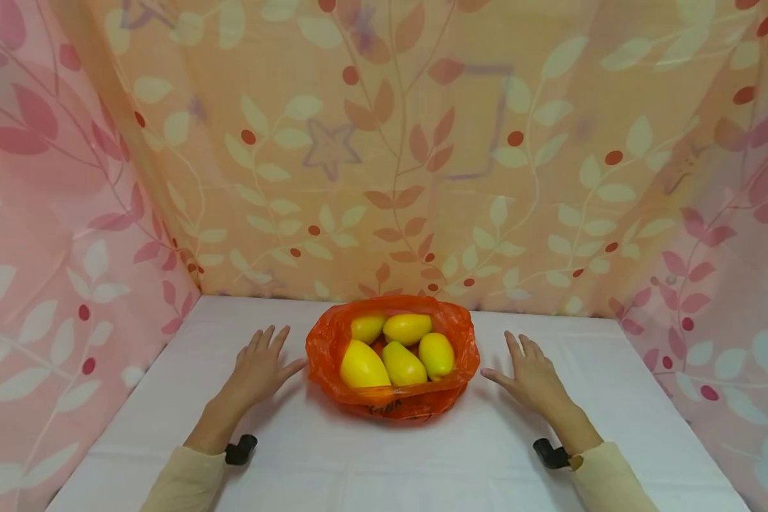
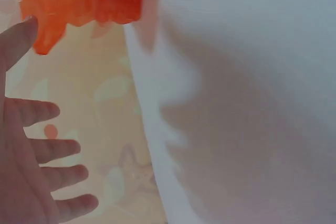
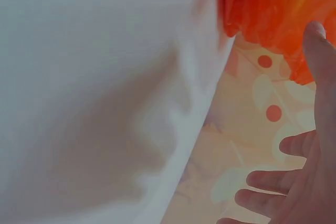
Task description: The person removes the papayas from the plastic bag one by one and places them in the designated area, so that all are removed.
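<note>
An orange-red plastic bag point(image 1: 328, 387) sits with its mouth spread wide in the middle of the table in the head view. Inside it lie several smooth yellow fruits point(image 1: 363, 365) that look like mangoes. To the bag's left is my left hand point(image 1: 256, 370), fingers spread and straight, thumb tip right at the bag's side. My right hand point(image 1: 531, 377) mirrors it on the other side, fingers extended and thumb pointing toward the bag. Both hands hold nothing. Each wrist view shows the bag's crinkled side near the thumb, with the fruits hidden.
A white cloth covers the table point(image 1: 384, 469). Patterned curtains with leaves and red dots hang behind it point(image 1: 397, 178) and along both sides. Each wrist wears a small black device, such as the left one point(image 1: 241, 449). Hand shadows fall on the cloth.
</note>
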`<state>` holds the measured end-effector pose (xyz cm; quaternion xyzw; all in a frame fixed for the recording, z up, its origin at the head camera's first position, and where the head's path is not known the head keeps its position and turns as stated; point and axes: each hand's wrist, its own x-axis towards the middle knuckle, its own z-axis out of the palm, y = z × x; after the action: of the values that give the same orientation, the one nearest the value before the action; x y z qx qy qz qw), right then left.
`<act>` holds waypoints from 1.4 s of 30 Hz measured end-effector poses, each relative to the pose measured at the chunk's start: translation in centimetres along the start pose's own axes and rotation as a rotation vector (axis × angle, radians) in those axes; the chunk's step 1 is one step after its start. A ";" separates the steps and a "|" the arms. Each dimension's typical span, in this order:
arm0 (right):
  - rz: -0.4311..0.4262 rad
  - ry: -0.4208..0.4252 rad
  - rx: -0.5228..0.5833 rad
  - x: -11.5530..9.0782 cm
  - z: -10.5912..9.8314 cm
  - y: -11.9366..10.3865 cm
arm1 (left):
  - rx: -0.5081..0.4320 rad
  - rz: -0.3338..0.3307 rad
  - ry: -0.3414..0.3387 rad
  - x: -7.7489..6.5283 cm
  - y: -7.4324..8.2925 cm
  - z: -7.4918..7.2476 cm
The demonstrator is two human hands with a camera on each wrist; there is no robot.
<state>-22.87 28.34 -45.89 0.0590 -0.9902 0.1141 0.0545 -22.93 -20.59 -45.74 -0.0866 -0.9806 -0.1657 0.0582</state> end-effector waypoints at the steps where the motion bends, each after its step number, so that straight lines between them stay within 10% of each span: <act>1: -0.003 0.001 0.006 0.0 0.0 -0.1 | -0.014 -0.001 -0.006 -0.1 0.0 -0.2; 26: -0.036 -0.043 0.238 0.4 -4.1 -2.4 | -0.544 -0.075 -0.160 0.9 -0.2 -1.6; 42: -0.043 -0.061 0.360 1.9 -5.2 -3.7 | -0.811 -0.078 -0.117 1.8 1.0 -0.5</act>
<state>-23.73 25.82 -39.79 0.0926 -0.9534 0.2867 0.0155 -24.47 -19.55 -44.69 -0.0745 -0.8401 -0.5355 -0.0430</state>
